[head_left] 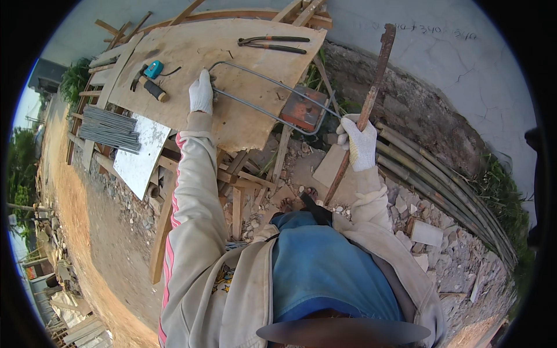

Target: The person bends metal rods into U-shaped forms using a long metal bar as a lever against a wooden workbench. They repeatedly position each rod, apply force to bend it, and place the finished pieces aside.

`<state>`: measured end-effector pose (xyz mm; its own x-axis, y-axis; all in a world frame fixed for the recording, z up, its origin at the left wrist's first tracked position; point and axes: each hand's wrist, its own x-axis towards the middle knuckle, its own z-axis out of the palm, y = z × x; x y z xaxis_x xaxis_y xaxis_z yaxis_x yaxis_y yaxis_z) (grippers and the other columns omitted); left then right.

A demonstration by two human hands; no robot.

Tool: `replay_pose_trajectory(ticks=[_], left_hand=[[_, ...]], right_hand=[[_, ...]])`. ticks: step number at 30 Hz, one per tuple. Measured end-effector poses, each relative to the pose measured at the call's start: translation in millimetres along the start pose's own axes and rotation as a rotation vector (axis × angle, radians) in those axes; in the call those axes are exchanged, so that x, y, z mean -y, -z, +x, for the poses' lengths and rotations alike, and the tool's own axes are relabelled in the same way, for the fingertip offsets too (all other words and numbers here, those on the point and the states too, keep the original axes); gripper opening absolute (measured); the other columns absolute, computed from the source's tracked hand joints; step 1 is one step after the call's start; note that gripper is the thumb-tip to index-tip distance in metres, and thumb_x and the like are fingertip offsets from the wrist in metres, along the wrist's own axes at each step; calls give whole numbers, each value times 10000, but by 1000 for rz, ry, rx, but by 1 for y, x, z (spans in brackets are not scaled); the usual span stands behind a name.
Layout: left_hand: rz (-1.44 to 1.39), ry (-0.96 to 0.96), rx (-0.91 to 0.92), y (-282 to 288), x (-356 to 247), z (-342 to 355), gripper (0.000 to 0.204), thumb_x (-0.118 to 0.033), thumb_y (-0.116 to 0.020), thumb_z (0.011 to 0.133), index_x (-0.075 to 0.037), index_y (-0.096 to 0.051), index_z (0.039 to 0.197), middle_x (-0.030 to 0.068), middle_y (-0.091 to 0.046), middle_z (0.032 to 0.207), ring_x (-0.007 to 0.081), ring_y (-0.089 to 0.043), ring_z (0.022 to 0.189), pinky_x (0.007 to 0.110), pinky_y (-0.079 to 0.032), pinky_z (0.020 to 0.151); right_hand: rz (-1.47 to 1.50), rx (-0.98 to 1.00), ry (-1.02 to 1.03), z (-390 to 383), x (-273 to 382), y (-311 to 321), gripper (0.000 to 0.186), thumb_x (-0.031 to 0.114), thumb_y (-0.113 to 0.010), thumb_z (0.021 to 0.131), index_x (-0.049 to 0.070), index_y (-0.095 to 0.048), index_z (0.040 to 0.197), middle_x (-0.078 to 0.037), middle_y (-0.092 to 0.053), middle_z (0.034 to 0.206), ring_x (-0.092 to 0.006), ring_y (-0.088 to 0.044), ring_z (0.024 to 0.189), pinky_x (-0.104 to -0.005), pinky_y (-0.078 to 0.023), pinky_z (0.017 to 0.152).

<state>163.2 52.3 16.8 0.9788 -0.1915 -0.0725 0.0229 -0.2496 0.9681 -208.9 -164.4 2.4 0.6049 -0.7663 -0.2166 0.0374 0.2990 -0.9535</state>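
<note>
Plywood tabletop point(191, 46), tan, slightly warped and ragged along its near edge, rests on a rough timber frame outdoors. Behind it we see a grey plastered wall point(452, 87), cracked, with handwritten marks and a crumbling base. Broken rubble point(458, 267) covers the ground to the right, chalky and angular, while a sandy dirt track point(87, 220) runs down the left. Long, smooth bamboo poles point(441, 185) lie in a curved-looking bunch beside the wall.

On the plywood, a bent steel rod point(249, 105), thin, grey and smooth, forms a long, narrow loop with rounded corners. Its right part crosses an orange-red block point(299, 113) with a scuffed top, at the tabletop's right edge. Our left hand point(201, 95), in a white knit glove, has its fingers closed on the loop's left end. Our right hand point(361, 145), gloved alike, has its fingers curled around a rust-brown bar point(377, 75), pitted and slanting, its upper end notched.

Toward the tabletop's left lie a claw hammer point(154, 90) with a dark-wrapped wooden handle and a teal tape measure point(154, 69), just beside each other. Long-handled pincers point(284, 39) lie near the far edge. Further left, a bundle of straight grey rods point(110, 127) partly overlaps a glossy white board point(145, 159).
</note>
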Motion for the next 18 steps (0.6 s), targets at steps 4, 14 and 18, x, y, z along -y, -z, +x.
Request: replay_pose_trajectory(ticks=[4,14,18], left_hand=[[474,-110,-95,0,5,18,521,-489,-595,989,1,-760,1054,189,-743,917,286,-727,815,408,-551,699],[892,-396,-170,-1,10,31,420,-373,-627,943,-91,-705,1244,218,-747,1095,410,-703,1070,510,-539,941],[886,-387,-214,-15,1,23,595,-370,-673,930,-81,-536,1431,228,-720,1154,432,-687,1077,521,-544,923]], right_hand=[[20,45,-11,-1,-9,-6,188,177,-719,977,30,-649,1072,-56,-696,773,-90,-614,541,-226,-420,438],[-35,67,-26,4,-11,-24,199,199,-716,984,43,-646,1087,-48,-694,768,-82,-611,545,-216,-402,434],[-63,65,-40,-1,-12,-24,214,210,-704,1000,37,-638,1107,-53,-690,768,-86,-604,527,-222,-392,427]])
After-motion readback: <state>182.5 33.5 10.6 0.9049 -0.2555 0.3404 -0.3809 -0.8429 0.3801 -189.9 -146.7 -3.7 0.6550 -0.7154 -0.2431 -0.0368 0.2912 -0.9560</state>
